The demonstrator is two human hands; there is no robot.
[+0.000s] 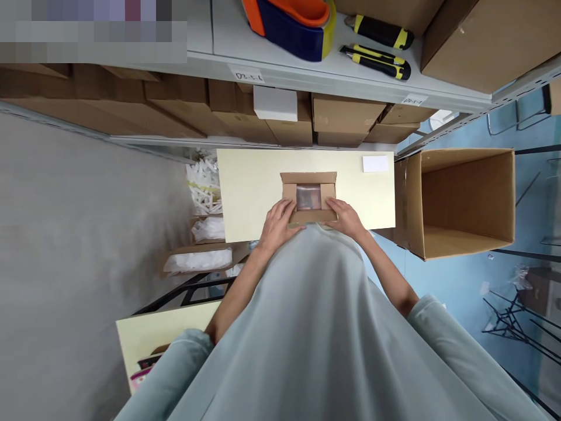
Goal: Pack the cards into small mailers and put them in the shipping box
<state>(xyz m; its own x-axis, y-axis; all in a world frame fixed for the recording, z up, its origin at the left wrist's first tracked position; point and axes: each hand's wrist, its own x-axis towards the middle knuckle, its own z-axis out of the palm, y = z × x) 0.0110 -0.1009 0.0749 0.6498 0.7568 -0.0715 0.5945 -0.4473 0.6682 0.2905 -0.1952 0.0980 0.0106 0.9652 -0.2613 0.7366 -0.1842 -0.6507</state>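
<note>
A small cardboard box (pixel 308 216) lies on the pale yellow table (pixel 249 193), its side flaps folded inward and its far flap raised. Between the flaps shows a dark item under clear plastic (pixel 308 197). My left hand (pixel 277 224) rests on the box's left side, fingertips at the left flap and near corner. My right hand (pixel 345 217) is at the right side, with its fingertips on the right flap. Both hands hold the box from its two sides, near my shirt.
A white label (pixel 375 164) lies at the table's far right. A large open carton (pixel 467 204) stands to the right. Beyond the table, a shelf (pixel 307 73) holds cutters (pixel 381 61), a tape dispenser (pixel 293 29) and brown boxes. Packing material (pixel 204 187) is at left.
</note>
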